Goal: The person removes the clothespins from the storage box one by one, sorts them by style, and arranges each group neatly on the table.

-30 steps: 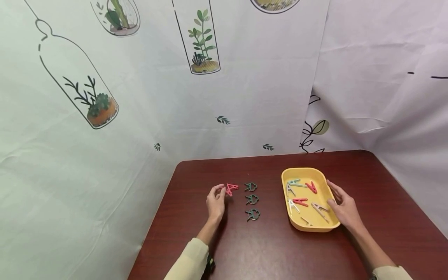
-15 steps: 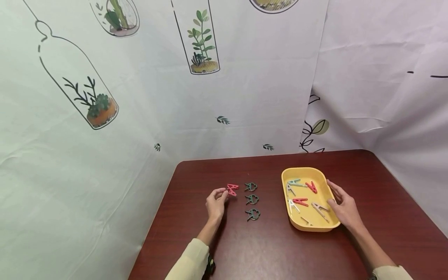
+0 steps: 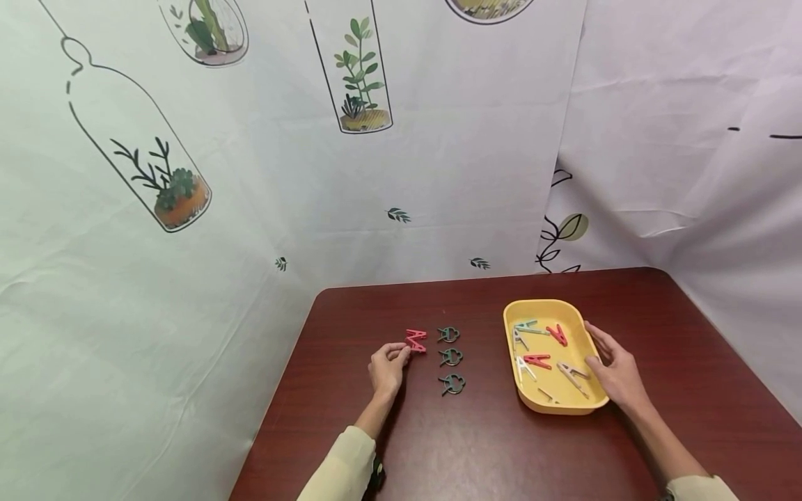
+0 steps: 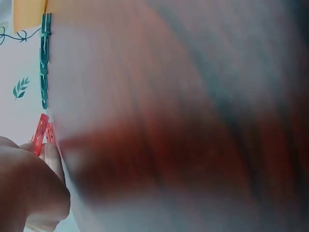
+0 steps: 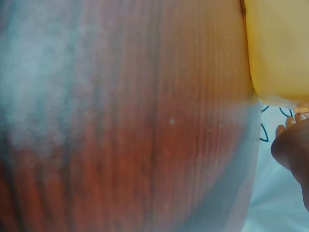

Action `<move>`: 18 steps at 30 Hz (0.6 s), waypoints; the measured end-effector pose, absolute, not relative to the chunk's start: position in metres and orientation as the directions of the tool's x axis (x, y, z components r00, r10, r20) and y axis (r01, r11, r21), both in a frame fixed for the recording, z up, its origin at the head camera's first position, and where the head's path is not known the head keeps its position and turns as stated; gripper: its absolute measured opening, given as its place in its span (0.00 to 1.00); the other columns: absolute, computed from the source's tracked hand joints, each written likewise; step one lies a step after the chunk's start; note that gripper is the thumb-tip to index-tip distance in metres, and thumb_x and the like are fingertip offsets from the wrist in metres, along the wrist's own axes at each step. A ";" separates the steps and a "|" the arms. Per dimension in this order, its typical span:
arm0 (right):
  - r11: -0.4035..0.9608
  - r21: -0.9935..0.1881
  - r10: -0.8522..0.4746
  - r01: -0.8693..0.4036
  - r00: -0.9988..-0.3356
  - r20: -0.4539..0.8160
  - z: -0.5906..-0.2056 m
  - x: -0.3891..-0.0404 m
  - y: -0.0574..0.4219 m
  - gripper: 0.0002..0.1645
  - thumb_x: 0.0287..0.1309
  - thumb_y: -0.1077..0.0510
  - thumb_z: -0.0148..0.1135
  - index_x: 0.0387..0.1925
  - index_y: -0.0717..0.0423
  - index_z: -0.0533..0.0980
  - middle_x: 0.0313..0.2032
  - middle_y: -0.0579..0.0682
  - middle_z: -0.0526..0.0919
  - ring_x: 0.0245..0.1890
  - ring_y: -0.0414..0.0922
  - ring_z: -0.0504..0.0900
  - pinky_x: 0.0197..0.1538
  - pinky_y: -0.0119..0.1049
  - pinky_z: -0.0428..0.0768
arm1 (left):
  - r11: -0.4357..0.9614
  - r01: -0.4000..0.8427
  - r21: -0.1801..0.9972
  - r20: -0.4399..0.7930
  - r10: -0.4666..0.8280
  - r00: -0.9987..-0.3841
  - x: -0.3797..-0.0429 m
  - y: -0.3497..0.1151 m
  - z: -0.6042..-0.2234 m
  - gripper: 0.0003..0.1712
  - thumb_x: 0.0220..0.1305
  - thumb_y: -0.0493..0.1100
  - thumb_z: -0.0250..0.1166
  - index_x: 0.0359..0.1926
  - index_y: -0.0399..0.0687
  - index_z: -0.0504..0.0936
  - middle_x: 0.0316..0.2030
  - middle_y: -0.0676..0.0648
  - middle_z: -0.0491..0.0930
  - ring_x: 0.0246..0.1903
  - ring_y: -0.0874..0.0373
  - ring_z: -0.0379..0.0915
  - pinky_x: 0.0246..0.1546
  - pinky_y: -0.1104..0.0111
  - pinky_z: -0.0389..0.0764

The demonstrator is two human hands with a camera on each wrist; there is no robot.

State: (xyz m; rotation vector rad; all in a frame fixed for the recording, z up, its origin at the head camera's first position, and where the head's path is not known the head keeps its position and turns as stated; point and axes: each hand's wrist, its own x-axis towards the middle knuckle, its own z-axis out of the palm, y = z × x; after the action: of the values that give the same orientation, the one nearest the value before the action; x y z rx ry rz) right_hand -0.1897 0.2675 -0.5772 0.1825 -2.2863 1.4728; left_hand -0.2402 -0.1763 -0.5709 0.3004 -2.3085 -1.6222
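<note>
Red-brown table (image 3: 495, 445): left hand (image 3: 386, 369) pinched one red clip (image 3: 416, 346), second red clip (image 3: 416, 334) just beyond its fingertips, three green clips (image 3: 448, 357) rightward of them; right hand (image 3: 617, 376) gripped yellow tray (image 3: 557, 409); dragging fingers on release might have skewed the neighbouring red clip.

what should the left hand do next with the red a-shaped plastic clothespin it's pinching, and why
I'd probably let the pinched clothespin go there: the left hand holds it close to another red plastic clothespin, left of three rounded green plastic clips in a column, so a matching red column seems likely.
</note>
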 end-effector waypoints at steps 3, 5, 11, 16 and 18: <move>0.434 -0.840 0.111 -0.324 -0.907 0.407 -0.577 -0.190 0.268 0.37 0.67 0.76 0.60 0.76 0.69 0.65 0.71 0.74 0.69 0.63 0.17 0.64 0.56 0.11 0.66 | 0.417 -0.019 0.909 0.140 -0.348 -0.927 -0.240 -0.178 -0.571 0.03 0.67 0.43 0.76 0.38 0.50 0.92 0.30 0.54 0.91 0.31 0.59 0.88 0.44 0.64 0.82; 0.436 -0.841 0.112 -0.321 -0.907 0.405 -0.577 -0.190 0.268 0.37 0.67 0.76 0.60 0.76 0.69 0.65 0.71 0.74 0.69 0.63 0.16 0.64 0.56 0.11 0.66 | 0.465 -0.021 0.885 0.161 -0.347 -0.924 -0.239 -0.178 -0.570 0.03 0.66 0.44 0.77 0.37 0.51 0.92 0.29 0.54 0.90 0.30 0.61 0.87 0.46 0.59 0.80; 0.438 -0.838 0.109 -0.326 -0.906 0.410 -0.578 -0.191 0.268 0.37 0.67 0.77 0.60 0.76 0.69 0.65 0.70 0.75 0.69 0.63 0.16 0.64 0.56 0.11 0.66 | 0.542 -0.014 0.840 0.197 -0.330 -0.923 -0.241 -0.178 -0.573 0.02 0.64 0.44 0.79 0.34 0.55 0.93 0.28 0.57 0.89 0.31 0.62 0.85 0.47 0.53 0.80; 0.430 -0.837 0.106 -0.339 -0.901 0.419 -0.579 -0.191 0.268 0.37 0.66 0.78 0.59 0.75 0.70 0.66 0.70 0.75 0.69 0.63 0.16 0.64 0.57 0.11 0.66 | 0.598 0.024 0.801 0.247 -0.294 -0.923 -0.243 -0.179 -0.575 0.02 0.62 0.44 0.80 0.34 0.55 0.94 0.28 0.57 0.90 0.31 0.62 0.86 0.47 0.52 0.82; 0.428 -0.836 0.105 -0.344 -0.900 0.424 -0.579 -0.191 0.268 0.37 0.66 0.78 0.60 0.75 0.70 0.66 0.70 0.75 0.69 0.63 0.16 0.64 0.57 0.11 0.66 | 0.624 0.055 0.779 0.278 -0.265 -0.923 -0.243 -0.180 -0.575 0.03 0.61 0.44 0.80 0.34 0.53 0.94 0.29 0.56 0.90 0.32 0.61 0.86 0.46 0.52 0.81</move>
State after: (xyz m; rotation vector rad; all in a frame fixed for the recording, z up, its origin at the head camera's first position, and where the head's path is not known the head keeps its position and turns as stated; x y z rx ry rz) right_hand -0.1914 0.2678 -0.5791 0.2022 -2.2723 1.4711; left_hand -0.2432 -0.1796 -0.5745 0.1678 -2.4821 -1.2088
